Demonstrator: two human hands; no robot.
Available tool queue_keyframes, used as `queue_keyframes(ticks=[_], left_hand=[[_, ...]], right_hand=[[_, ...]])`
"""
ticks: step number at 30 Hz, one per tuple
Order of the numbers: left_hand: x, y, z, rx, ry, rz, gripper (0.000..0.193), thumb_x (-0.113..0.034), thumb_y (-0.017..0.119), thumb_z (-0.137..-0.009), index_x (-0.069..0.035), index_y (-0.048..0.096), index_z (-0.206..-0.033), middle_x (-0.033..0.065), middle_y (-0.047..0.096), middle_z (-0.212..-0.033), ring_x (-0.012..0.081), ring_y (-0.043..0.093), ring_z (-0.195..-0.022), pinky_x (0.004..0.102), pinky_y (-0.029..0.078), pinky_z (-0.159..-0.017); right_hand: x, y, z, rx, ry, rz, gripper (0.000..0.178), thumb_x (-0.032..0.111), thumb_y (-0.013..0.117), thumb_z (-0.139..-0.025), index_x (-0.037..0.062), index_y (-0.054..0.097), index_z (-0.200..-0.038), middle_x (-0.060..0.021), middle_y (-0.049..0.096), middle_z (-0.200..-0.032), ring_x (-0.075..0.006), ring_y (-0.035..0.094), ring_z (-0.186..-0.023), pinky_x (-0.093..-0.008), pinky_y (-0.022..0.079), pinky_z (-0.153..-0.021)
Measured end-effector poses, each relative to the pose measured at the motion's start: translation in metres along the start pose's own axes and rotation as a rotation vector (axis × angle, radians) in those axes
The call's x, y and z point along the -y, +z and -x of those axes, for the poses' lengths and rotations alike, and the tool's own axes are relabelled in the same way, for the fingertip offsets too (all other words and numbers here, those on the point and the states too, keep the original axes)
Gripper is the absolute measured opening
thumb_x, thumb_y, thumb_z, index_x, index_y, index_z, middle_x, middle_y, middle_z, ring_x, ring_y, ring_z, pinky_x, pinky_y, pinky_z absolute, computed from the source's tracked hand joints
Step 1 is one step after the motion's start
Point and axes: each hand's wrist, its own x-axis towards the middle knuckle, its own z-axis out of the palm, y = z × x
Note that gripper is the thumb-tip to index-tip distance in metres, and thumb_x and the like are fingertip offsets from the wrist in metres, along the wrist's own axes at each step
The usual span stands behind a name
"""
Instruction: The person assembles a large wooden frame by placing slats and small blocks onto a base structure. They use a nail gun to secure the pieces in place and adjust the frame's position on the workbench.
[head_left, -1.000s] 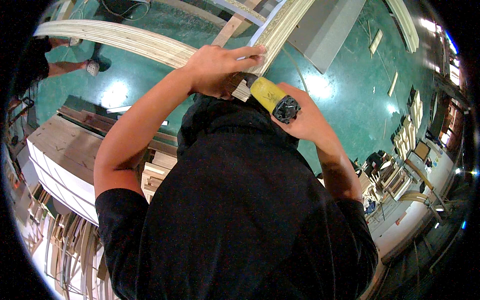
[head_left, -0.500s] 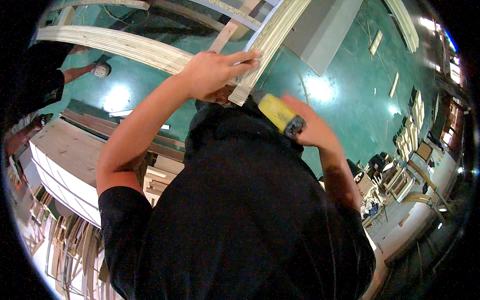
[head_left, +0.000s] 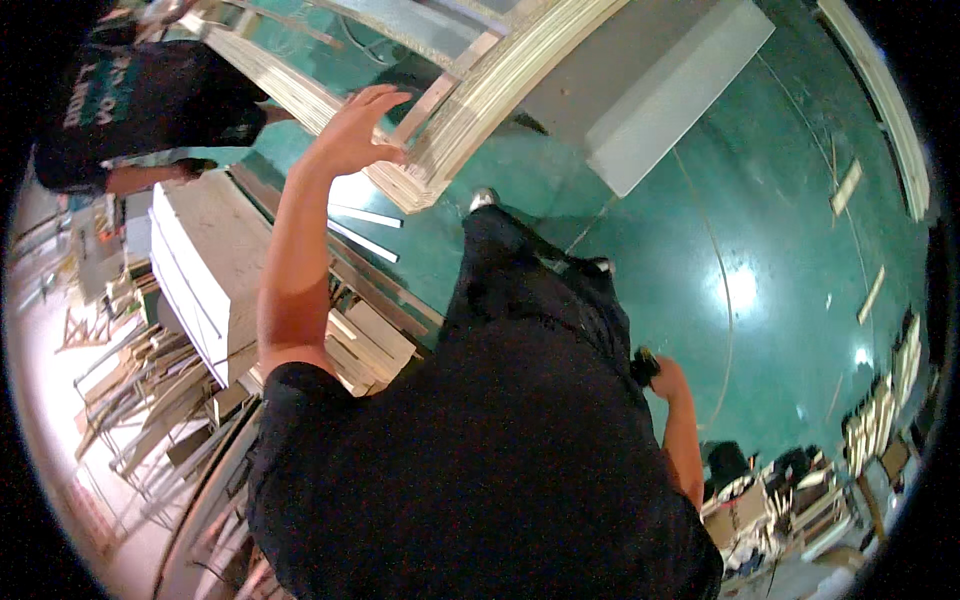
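Observation:
A large wooden frame (head_left: 500, 95) of pale layered strips lies ahead of me, two rails meeting at its near corner. Over that corner my left hand (head_left: 352, 137) is open, fingers stretched out and thumb apart; whether it touches the wood I cannot tell. A thin reddish brace (head_left: 432, 108) runs across the corner from rail to rail. Down at my right side, my right hand (head_left: 670, 379) is closed round a yellow-and-black hand tool (head_left: 645, 368). Only its dark end shows well, and its exact kind is unclear.
A co-worker in a black shirt (head_left: 160, 100) stands at the far left by the frame. Left of me are a wood-topped white box (head_left: 215, 230) and stacked boards (head_left: 370, 345). A grey panel (head_left: 680, 100) lies beyond; a thin line crosses the green floor (head_left: 660, 290).
My right hand has swung from the frame's corner down to my right side with the tool. The left hand has lifted its fingers from the rail and opened. My view has shifted.

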Motion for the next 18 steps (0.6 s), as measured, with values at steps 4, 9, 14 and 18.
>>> queue_keyframes(ticks=[4,9,14,18], left_hand=[[-0.062,-0.001,0.015,-0.296,-0.045,-0.097,0.046,-0.011,0.08,-0.079,-0.005,0.063,-0.122,0.0157,0.061,-0.128,0.0347,0.061,-0.116,0.0434,0.049,-0.1],[-0.189,0.044,-0.018,-0.479,0.024,0.247,0.007,-0.005,0.066,-0.086,-0.003,0.064,-0.093,0.0144,0.066,-0.102,0.0355,0.062,-0.104,0.0441,0.05,-0.094],[-0.312,0.113,-0.098,-0.288,0.247,0.359,0.009,-0.011,0.056,-0.092,-0.005,0.064,-0.092,0.0152,0.065,-0.098,0.0375,0.062,-0.095,0.0472,0.051,-0.085],[-0.407,0.169,-0.201,-0.204,0.456,0.616,0.014,-0.019,0.062,-0.094,-0.006,0.061,-0.09,0.013,0.063,-0.093,0.036,0.062,-0.091,0.0475,0.051,-0.079]], right_hand=[[-0.088,-0.049,0.009,0.061,0.058,-0.127,0.046,0.02,0.076,-0.07,0.007,0.066,-0.113,-0.023,0.07,-0.109,-0.0457,0.064,-0.105,-0.0491,0.053,-0.088],[-0.183,-0.163,-0.043,-0.059,-0.012,0.0,0.046,0.021,0.08,-0.067,0.0079,0.067,-0.11,-0.0197,0.071,-0.109,-0.0434,0.066,-0.104,-0.0474,0.054,-0.09],[-0.201,-0.316,-0.081,-0.24,0.029,-0.102,0.05,0.021,0.07,-0.078,0.0083,0.062,-0.125,-0.0232,0.071,-0.109,-0.0421,0.068,-0.105,-0.0483,0.054,-0.091],[-0.253,-0.378,-0.078,-0.426,0.157,-0.08,0.046,0.021,0.071,-0.075,0.0064,0.062,-0.118,-0.0221,0.071,-0.105,-0.0432,0.068,-0.102,-0.0478,0.055,-0.088]])
